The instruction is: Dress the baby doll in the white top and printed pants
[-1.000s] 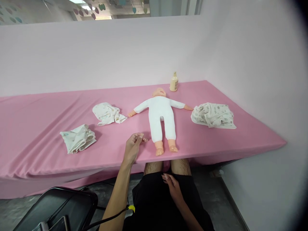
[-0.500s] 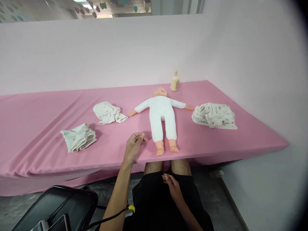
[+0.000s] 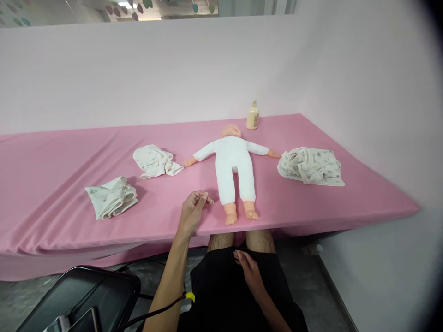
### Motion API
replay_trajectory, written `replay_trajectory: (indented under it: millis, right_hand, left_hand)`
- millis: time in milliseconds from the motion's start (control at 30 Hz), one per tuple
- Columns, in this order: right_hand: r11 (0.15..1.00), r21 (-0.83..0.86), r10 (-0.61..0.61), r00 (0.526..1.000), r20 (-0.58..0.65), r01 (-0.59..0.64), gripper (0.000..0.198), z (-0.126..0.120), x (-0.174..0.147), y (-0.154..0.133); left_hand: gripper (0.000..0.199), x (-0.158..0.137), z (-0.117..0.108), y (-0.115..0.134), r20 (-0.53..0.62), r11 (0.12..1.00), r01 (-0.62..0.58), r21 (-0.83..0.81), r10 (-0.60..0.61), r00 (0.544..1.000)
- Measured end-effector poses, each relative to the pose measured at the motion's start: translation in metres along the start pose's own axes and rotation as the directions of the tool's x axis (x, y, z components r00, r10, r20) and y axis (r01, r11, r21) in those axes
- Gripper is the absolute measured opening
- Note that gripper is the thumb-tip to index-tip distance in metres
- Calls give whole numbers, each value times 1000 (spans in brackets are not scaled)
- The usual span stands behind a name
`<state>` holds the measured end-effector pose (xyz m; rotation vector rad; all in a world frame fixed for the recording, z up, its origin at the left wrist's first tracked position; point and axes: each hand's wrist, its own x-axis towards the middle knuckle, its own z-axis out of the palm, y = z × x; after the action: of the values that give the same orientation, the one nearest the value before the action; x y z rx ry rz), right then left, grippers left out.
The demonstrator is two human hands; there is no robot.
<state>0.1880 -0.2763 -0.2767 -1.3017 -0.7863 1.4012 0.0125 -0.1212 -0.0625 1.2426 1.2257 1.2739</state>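
My left hand [image 3: 192, 210] rests near the table's front edge, left of the doll's feet. Its fingers are curled with the thumb against them, and nothing shows in the grip. On my lap lies my right hand [image 3: 249, 271], fingers loosely bent and apart, holding nothing visible. A baby doll [image 3: 231, 161] in a white body suit lies on its back with arms spread, feet toward me. Two pieces of white printed cloth lie to its left, one crumpled [image 3: 155, 161] by the doll's hand and one folded [image 3: 112, 198] nearer me. Another printed cloth [image 3: 311, 166] sits bunched at the right.
A pale yellow pump bottle [image 3: 252, 117] stands behind the doll's head, near the back wall. Pink cloth [image 3: 166, 203] covers the table. A white wall [image 3: 387, 115] borders the right side. At lower left is a black chair [image 3: 93, 290] with devices and a cable.
The view has tilted and shifted very slightly. Both hands, the doll and the cloths stay in their places.
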Motion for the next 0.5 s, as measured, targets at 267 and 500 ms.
replay_trajectory:
  millis: [267,500]
  right_hand:
    - [1000,-11,17,1000,-12,-17,57,0,-2,0]
    - [1000,-21,1,1000,-11,-1,58,2,-3,-4]
  left_hand:
    - [33,-1,0,1,-1,1000,-2,16,2,1000]
    - [32,-2,0,1,22,1000,-6,2,6,1000]
